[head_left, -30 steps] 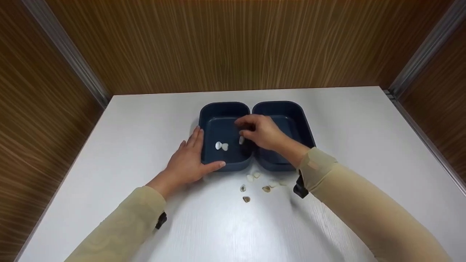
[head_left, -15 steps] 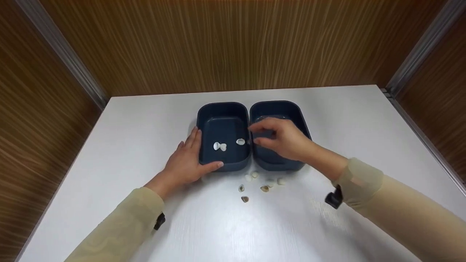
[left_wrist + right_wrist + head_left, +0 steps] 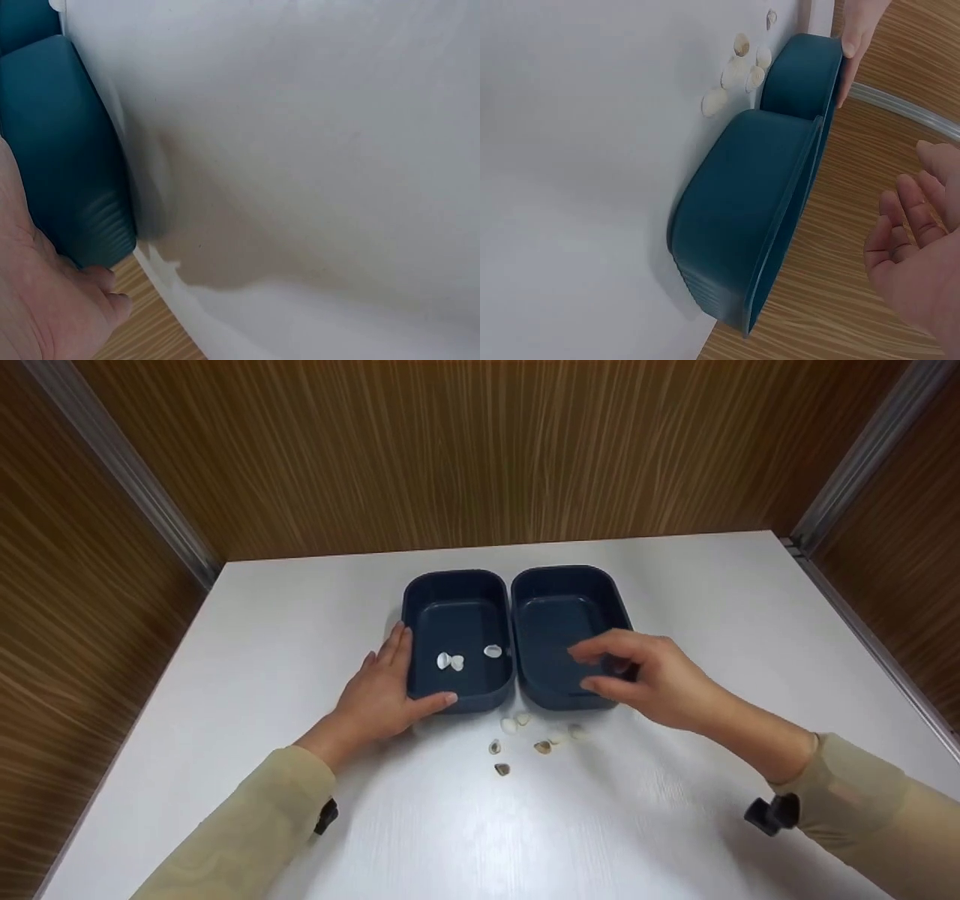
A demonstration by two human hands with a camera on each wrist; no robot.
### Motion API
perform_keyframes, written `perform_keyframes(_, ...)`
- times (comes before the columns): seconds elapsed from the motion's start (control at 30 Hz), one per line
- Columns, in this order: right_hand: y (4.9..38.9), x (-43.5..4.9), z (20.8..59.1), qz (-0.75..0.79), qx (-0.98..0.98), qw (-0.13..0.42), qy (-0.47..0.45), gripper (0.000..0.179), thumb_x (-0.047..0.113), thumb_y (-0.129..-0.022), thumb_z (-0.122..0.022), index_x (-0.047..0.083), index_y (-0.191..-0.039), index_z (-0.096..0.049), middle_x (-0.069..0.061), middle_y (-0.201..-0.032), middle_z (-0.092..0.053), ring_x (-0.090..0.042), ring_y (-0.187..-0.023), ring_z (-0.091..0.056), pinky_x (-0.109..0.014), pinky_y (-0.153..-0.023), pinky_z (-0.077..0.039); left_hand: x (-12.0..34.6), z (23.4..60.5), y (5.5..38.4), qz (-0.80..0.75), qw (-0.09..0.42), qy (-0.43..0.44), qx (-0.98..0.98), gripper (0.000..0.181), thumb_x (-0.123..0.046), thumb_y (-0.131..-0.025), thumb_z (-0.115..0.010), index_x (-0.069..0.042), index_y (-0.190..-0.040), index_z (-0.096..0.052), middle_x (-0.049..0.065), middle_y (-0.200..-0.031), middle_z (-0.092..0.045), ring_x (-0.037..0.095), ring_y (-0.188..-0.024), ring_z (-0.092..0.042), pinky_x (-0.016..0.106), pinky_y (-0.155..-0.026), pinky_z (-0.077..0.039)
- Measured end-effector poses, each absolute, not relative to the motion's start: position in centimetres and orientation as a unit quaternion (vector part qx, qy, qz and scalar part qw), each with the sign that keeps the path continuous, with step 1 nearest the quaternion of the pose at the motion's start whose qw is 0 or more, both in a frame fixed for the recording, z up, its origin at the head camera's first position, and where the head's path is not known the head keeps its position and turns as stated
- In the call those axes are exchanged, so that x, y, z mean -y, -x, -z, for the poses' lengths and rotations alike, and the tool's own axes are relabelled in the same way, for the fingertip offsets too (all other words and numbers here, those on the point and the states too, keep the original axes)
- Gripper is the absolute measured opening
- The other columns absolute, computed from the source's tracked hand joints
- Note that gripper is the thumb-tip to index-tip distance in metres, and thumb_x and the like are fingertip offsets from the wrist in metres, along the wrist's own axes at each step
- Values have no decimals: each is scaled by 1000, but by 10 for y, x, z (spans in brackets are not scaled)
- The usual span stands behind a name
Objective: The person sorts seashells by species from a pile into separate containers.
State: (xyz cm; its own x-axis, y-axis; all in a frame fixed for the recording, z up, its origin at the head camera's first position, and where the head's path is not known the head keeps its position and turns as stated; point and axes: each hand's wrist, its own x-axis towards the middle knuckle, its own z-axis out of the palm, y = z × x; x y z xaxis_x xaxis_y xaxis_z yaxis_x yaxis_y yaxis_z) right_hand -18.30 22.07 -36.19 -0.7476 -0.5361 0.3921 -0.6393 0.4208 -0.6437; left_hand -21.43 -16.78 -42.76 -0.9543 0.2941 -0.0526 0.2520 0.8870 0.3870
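1. So, two dark blue tubs sit side by side (touching along their long walls) around the middle of the white table (image 3: 255, 660), a bit closer to its far edge than the near one.
2. Left hand (image 3: 382, 697) is steadying the left tub (image 3: 457, 701): fingers lie straight along its left outer wall and the thumb (image 3: 439, 702) runs along the near wall, so it's more of a flat brace than a real clamp. The left wrist view just shows the tub's rounded corner against the palm.
3. Right hand (image 3: 660, 679) hovers above the near-right corner of the right tub (image 3: 559, 611), fingers loosely curled and spread, nothing in them. The right wrist view backs that up: bare palm, relaxed fingers, clear of the rim.
4. Inside the left tub there are three pale shells (image 3: 450, 661) on the floor: two touching each other near the middle, one off by the right wall.
5. Loose shells on the table (image 3: 540, 739) are scattered just off the near walls of both tubs, roughly where the two meet. A couple are white, a couple look brownish (too small to say more). One lies a little nearer to the table's near edge than the rest.
6. Both sleeves are beige, each with a small black clip at the wrist.
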Motion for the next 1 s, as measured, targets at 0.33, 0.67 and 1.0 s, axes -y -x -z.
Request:
perform_keyframes(0.33,166,-235,371,-424,839,55,-336,40,3,-90,-85,15,-127,-76,5,-116,-76,-21,-105,-72,-27,-84,-57,169,431,214,-194,55,-138,-970,134,-96,-84,-47,-4,-170,1,9,-178,7,26,-163,-7,51,-130,-10)
perform_keyframes(0.67,155,-238,389,-443,839,34,-316,34,4,-94,-81,13,-126,-76,2,-109,-77,-17,-99,-71,-21,-79,-53,168,428,214,-200,46,-146,-968,133,-92,-85,-51,-3,-169,0,12,-178,5,28,-163,-11,53,-130,-12)
perform_keyframes(1.0,151,-241,417,-442,842,-26,-310,30,5,-96,-78,9,-126,-74,10,-99,-77,-11,-88,-70,-23,-75,-52,167,426,213,-203,49,-145,-967,133,-93,-85,-50,-3,-170,-1,11,-178,5,29,-163,-12,53,-130,-12)
